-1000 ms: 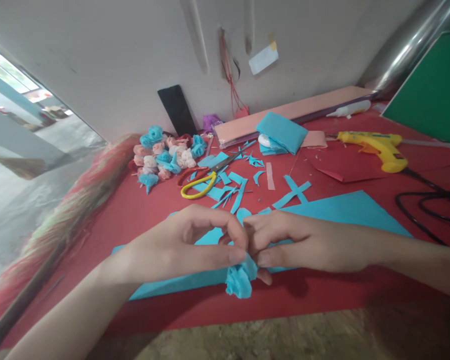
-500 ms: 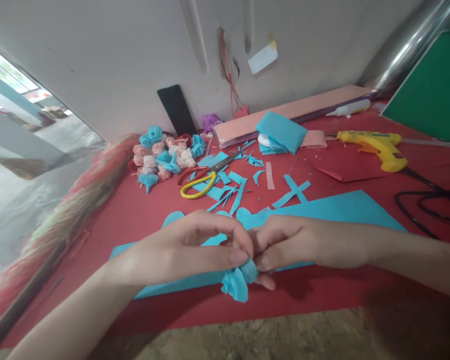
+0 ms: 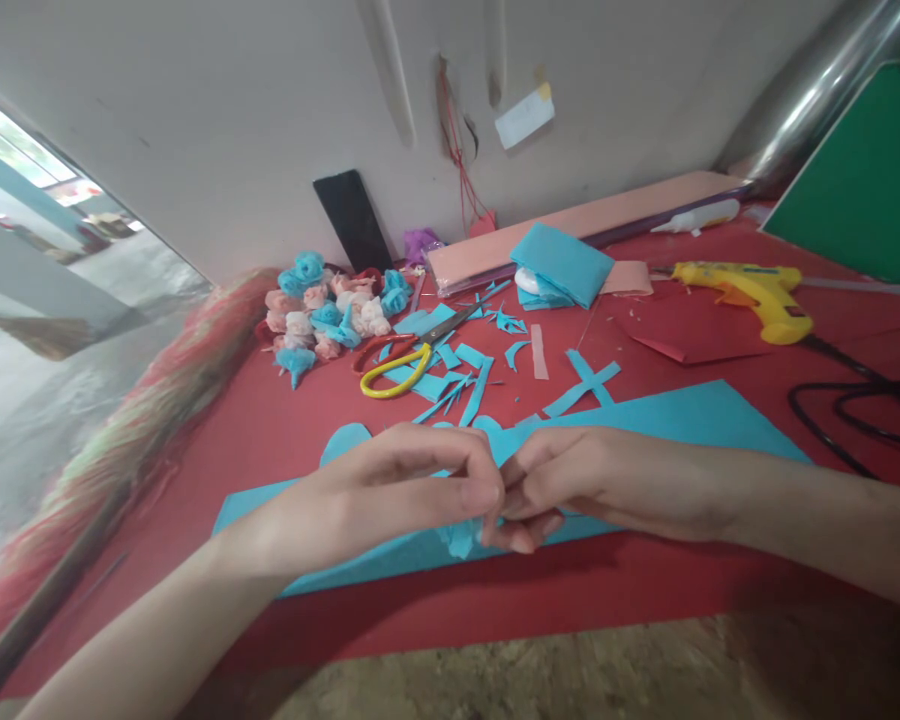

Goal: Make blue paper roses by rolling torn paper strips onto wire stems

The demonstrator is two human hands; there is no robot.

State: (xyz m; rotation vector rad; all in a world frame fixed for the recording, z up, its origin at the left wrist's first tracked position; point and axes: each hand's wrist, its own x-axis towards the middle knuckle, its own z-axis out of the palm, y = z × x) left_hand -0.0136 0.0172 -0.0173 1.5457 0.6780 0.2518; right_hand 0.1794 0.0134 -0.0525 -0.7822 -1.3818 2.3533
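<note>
Near the front edge of the bench [image 3: 270, 430], your left hand [image 3: 390, 490] and right hand [image 3: 600, 480] meet fingertip to fingertip, each grip pinching the same blue paper wad [image 3: 459, 540] (only a crumpled bit shows beneath your fingers), over the big blue sheet [image 3: 690, 420]. Past the sheet, mid-bench, lie blue offcuts [image 3: 474, 385] and the yellow-handled scissors [image 3: 394, 372]. Toward the far edge sit the paper roses [image 3: 322, 310] at left, folded blue paper [image 3: 566, 262] in the middle, and the yellow glue gun [image 3: 757, 292] at right, its black cable [image 3: 855, 410] near the right edge.
</note>
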